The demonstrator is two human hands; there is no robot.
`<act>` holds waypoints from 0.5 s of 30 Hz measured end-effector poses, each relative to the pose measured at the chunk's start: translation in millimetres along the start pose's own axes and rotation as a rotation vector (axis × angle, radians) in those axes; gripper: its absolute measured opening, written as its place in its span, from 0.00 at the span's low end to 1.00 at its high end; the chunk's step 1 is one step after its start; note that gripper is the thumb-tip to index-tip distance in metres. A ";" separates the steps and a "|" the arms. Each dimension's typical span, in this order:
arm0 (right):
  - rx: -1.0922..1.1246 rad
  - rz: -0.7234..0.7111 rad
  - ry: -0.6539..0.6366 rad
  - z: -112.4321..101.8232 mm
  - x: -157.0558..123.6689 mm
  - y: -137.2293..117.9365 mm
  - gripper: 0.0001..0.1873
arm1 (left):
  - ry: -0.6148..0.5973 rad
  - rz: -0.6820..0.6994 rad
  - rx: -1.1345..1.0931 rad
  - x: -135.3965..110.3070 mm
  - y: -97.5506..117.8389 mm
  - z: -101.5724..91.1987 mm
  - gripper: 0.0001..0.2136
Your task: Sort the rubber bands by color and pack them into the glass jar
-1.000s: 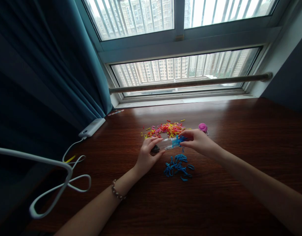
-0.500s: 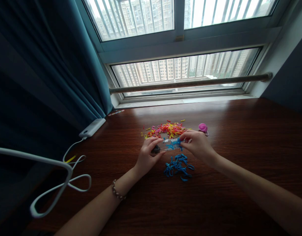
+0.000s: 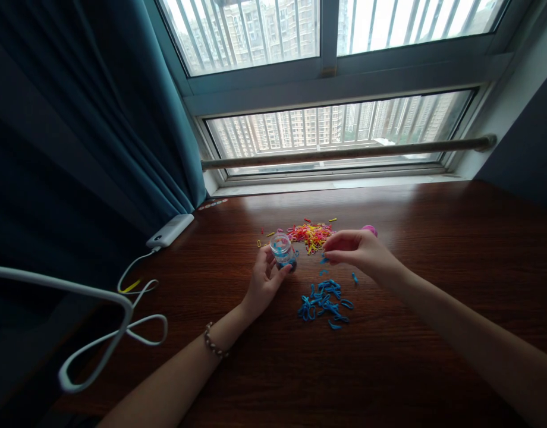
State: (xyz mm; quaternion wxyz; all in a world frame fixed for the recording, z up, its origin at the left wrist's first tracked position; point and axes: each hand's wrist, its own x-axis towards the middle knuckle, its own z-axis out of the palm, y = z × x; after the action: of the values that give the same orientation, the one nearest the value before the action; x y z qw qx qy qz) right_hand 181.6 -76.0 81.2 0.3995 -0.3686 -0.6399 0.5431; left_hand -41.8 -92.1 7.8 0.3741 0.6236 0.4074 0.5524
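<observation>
My left hand (image 3: 265, 279) is wrapped around a small clear jar (image 3: 283, 249), its open mouth tilted up, with blue pieces inside and a dark base. To the right of the jar, the thumb and fingers of my right hand (image 3: 351, 249) pinch together. A bit of blue shows at those fingertips, like one of the small elastic bands. Below both hands lies a pile of blue bands (image 3: 324, 302) on the wooden table, and a few stray blue bands lie between it and my right hand. Behind the hands spreads a heap of red, yellow and pink bands (image 3: 313, 236).
A pink round object (image 3: 370, 229) shows partly behind my right hand. At the left lie a white power strip (image 3: 170, 230), a looped white cable (image 3: 117, 339) and a yellow strip (image 3: 131, 286). Beyond the brown table (image 3: 411, 356) are a window and a blue curtain (image 3: 166, 119).
The jar has gone from lying sideways between both hands to nearly upright in my left hand. My right hand has come away from its mouth, and loose blue bands now show beneath it.
</observation>
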 end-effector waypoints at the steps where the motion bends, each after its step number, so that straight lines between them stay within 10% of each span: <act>1: -0.029 0.028 -0.064 1.1 0.0 3.6 0.11 | 0.005 -0.004 -0.030 -0.2 1.4 0.5 0.19; 5: -0.291 0.009 -0.270 8.8 0.5 24.6 0.08 | 0.048 0.006 -0.115 -0.4 7.7 2.6 0.15; 15: -0.891 -0.437 -0.271 34.1 46.1 67.9 0.15 | 0.199 0.042 -0.054 4.6 3.1 -1.7 0.14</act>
State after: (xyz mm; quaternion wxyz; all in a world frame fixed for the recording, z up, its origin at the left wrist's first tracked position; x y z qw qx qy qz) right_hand 134.2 -38.5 16.0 0.2211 -0.2871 -0.9174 0.1644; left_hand -43.0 -89.1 12.5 0.3367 0.5638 0.4145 0.6301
